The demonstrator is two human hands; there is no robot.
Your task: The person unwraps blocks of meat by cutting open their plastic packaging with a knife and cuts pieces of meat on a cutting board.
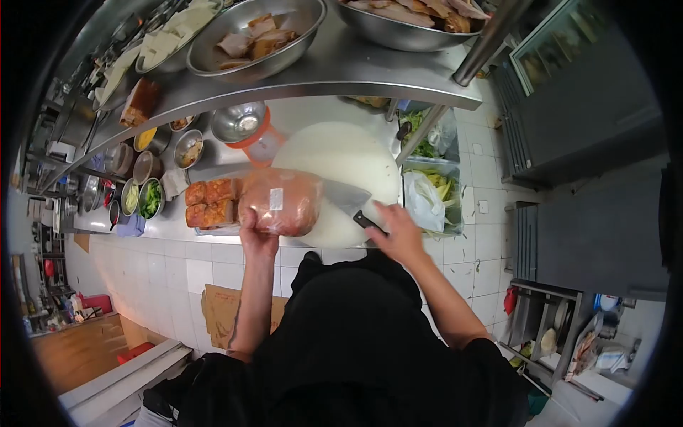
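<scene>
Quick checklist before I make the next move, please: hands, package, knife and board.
1. Left hand on the wrapped meat package: ok, it holds the near left edge.
2. Right hand gripping the knife handle: cannot tell; the hand is at it, but a closed grip is unclear.
3. Left hand apart from the blade: ok, the package lies between them.
4. Whole blade in view: cannot tell; the package may hide its left end.
5. Package entirely over the round board: not ok, its left part extends past the rim.
6. Package apart from the browned meat pieces: cannot tell; they appear side by side.
</scene>
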